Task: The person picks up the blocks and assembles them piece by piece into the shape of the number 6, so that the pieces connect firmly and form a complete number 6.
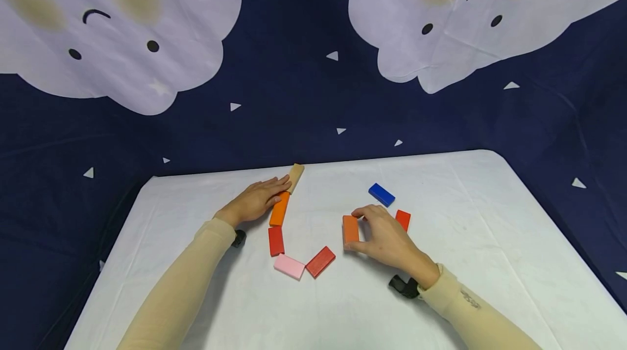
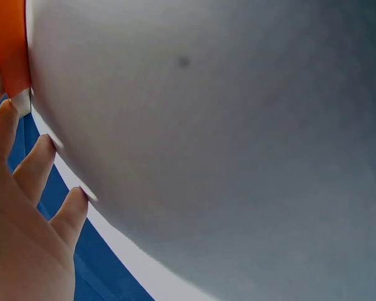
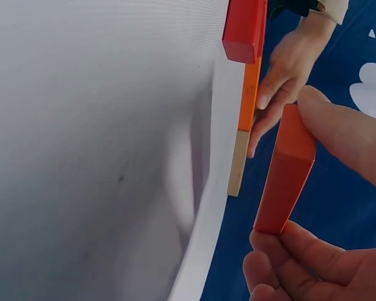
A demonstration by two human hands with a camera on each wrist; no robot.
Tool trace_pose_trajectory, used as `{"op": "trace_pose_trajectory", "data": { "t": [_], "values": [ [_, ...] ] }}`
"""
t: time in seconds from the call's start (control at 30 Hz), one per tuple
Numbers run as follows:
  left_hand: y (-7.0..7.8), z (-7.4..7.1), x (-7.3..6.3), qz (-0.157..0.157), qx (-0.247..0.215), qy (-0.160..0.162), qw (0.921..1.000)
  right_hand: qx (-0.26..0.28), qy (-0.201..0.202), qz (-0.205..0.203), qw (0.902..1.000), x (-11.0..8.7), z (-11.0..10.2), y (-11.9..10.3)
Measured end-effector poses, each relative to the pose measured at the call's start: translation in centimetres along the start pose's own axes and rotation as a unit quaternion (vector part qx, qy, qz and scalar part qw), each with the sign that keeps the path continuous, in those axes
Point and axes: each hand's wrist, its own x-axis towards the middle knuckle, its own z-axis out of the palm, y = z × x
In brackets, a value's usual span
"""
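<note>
My right hand (image 1: 387,238) pinches an orange block (image 1: 350,230) by its two ends, thumb on one and fingers on the other, as the right wrist view also shows with this orange block (image 3: 285,172). My left hand (image 1: 256,200) lies with fingers extended, its fingertips at the joint between a natural wood block (image 1: 296,177) and another orange block (image 1: 279,209). From that pair a bent row runs toward me: a red block (image 1: 276,241), a pink block (image 1: 289,266) and a second red block (image 1: 320,262), end to end or nearly so.
A blue block (image 1: 381,195) lies beyond my right hand. Another red block (image 1: 403,220) is partly hidden behind that hand. The white table (image 1: 460,197) ends at a dark blue cloth (image 1: 294,94) with cloud prints. Black wrist devices (image 1: 404,287) sit below both wrists.
</note>
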Motion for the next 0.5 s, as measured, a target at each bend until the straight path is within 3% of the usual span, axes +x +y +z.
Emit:
{"op": "trace_pose_trajectory", "data": {
  "t": [0.5],
  "values": [
    [0.0,0.0,-0.1,0.002,0.006,0.001,1.0,-0.007,-0.029,0.011,0.9995,0.8,1.1,-0.5]
  ]
}}
